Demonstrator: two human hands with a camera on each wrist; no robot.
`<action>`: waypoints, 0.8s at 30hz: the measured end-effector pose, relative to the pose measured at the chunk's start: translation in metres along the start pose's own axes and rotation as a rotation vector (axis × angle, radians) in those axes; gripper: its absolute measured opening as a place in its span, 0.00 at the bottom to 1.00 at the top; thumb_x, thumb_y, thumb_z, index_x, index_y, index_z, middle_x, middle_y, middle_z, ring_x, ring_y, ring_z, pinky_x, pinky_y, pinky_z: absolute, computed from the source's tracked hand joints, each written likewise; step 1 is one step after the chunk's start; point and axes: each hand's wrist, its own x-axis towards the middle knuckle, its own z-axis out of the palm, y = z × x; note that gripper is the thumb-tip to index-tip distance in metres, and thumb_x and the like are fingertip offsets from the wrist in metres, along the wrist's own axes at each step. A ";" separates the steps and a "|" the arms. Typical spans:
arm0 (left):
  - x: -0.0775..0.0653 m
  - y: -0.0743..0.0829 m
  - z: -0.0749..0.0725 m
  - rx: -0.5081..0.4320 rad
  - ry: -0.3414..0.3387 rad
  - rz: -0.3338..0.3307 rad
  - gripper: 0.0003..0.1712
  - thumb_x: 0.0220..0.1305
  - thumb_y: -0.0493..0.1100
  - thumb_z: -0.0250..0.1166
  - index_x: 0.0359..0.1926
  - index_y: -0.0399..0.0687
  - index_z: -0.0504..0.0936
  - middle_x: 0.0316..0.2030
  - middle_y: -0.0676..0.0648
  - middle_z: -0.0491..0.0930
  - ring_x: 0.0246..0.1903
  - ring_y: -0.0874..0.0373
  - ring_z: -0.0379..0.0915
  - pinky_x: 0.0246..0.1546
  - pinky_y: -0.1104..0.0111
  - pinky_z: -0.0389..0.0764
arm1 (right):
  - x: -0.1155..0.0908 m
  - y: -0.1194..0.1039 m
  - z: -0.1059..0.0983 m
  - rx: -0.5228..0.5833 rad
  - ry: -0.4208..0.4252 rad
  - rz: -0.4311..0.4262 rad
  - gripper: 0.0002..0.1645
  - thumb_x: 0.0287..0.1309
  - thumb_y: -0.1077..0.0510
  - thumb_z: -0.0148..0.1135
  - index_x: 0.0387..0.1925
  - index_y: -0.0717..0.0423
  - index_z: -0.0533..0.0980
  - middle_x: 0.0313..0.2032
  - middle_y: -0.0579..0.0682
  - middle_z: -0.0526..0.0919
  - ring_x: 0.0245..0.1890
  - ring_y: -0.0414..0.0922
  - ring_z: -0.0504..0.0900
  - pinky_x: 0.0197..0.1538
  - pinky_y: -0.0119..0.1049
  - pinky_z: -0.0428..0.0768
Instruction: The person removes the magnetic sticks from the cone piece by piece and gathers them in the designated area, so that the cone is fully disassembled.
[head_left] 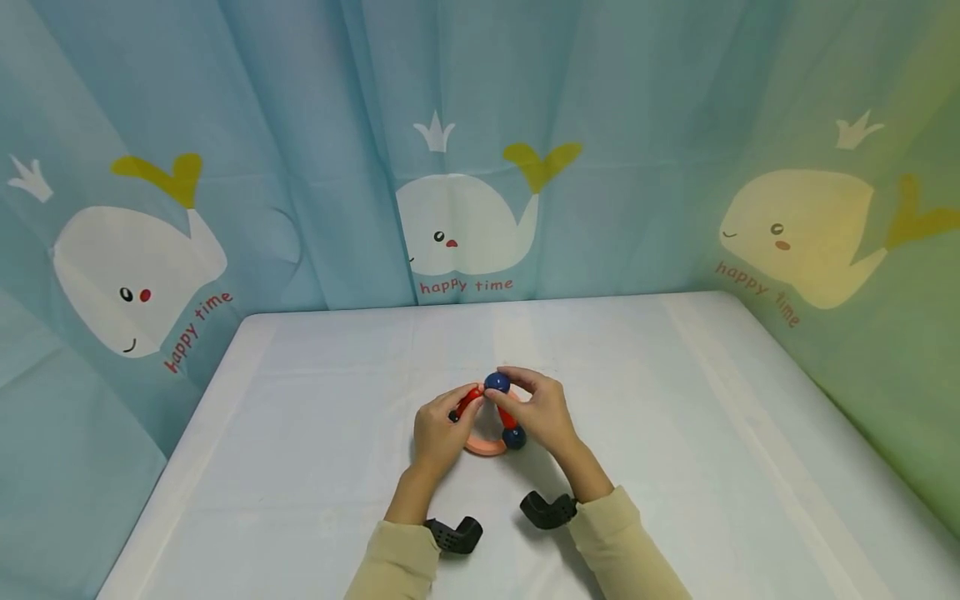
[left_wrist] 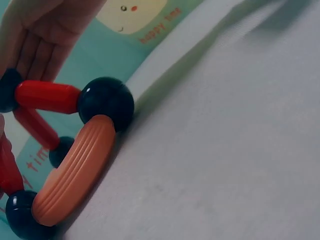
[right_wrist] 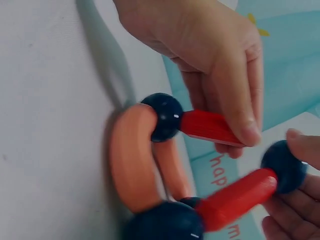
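Observation:
My left hand (head_left: 438, 429) pinches a red rod (right_wrist: 210, 127) near its upper end. The rod's lower end meets a dark blue ball (right_wrist: 161, 116), which joins an orange curved piece (right_wrist: 132, 155). With thumb and fingers, my right hand (head_left: 543, 408) grips a dark blue ball (head_left: 497, 382) at the top. From this ball a second red rod (head_left: 507, 417) slopes down to another blue ball (head_left: 513, 437) on the orange ring. A third red rod under the top ball shows in the left wrist view, ending at a blue ball (left_wrist: 61, 151).
The ring rests on a white table (head_left: 300, 467). Behind stands a blue curtain (head_left: 315, 125) printed with white whales. A black camera mount (head_left: 457, 535) sits on the left wrist, and another mount (head_left: 547, 510) on the right.

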 end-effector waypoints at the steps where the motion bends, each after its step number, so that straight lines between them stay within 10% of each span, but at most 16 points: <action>1: 0.000 -0.001 -0.001 0.000 0.001 -0.005 0.13 0.54 0.39 0.68 0.41 0.37 0.84 0.37 0.45 0.83 0.35 0.58 0.80 0.36 0.70 0.79 | 0.000 -0.002 -0.001 -0.005 -0.009 0.007 0.24 0.47 0.58 0.71 0.45 0.66 0.78 0.44 0.57 0.81 0.48 0.52 0.78 0.51 0.48 0.74; 24: 0.003 -0.006 -0.015 -0.080 -0.036 -0.027 0.16 0.54 0.38 0.68 0.44 0.36 0.83 0.40 0.46 0.82 0.41 0.57 0.79 0.42 0.66 0.78 | -0.003 -0.021 -0.008 -0.069 -0.133 0.120 0.24 0.47 0.57 0.71 0.47 0.63 0.78 0.44 0.55 0.81 0.46 0.51 0.79 0.49 0.51 0.74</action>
